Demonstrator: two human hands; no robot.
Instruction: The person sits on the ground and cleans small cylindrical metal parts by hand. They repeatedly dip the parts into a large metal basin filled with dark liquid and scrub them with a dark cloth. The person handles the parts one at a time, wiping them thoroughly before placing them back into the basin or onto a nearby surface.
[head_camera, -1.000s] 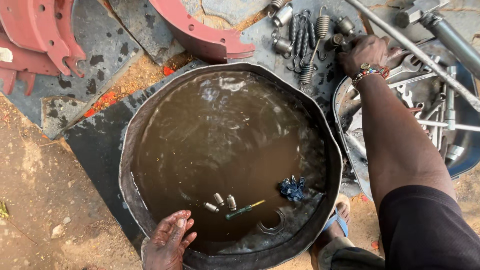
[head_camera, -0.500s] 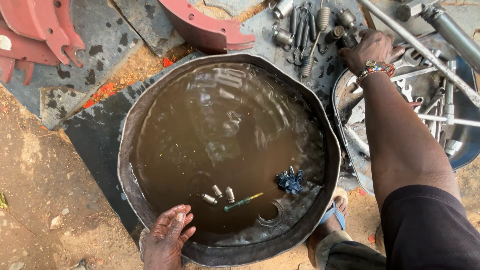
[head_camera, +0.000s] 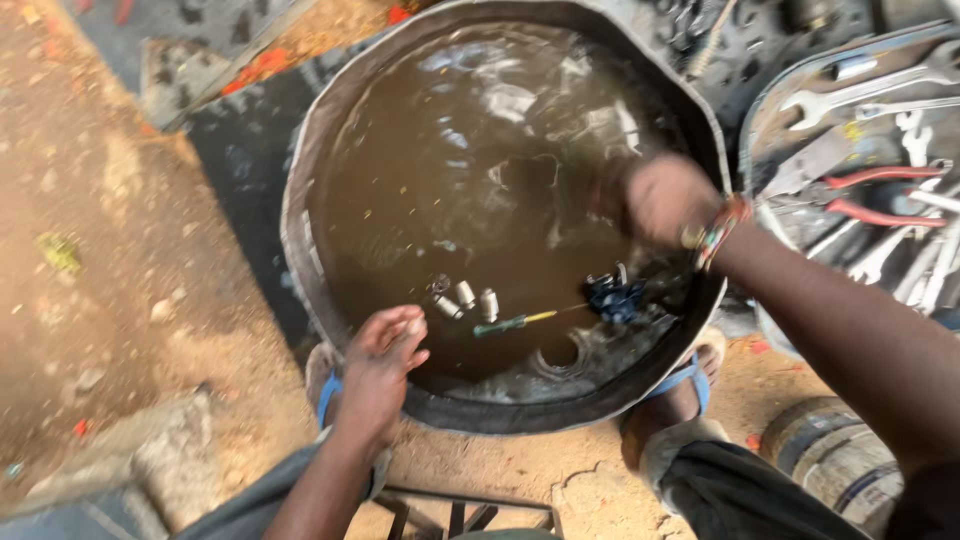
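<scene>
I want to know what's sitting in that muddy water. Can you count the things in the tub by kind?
In the round black tub of brown water:
Small silver cylinders: 3
Green-handled screwdriver: 1
Blue clump, too blurry to name: 1
Ring shape under the water: 1
Total: 6
The left hand rests at the near rim; the right hand is blurred over the water.

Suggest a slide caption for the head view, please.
Right hand over a basin of murky water; left hand on its rim.
</scene>
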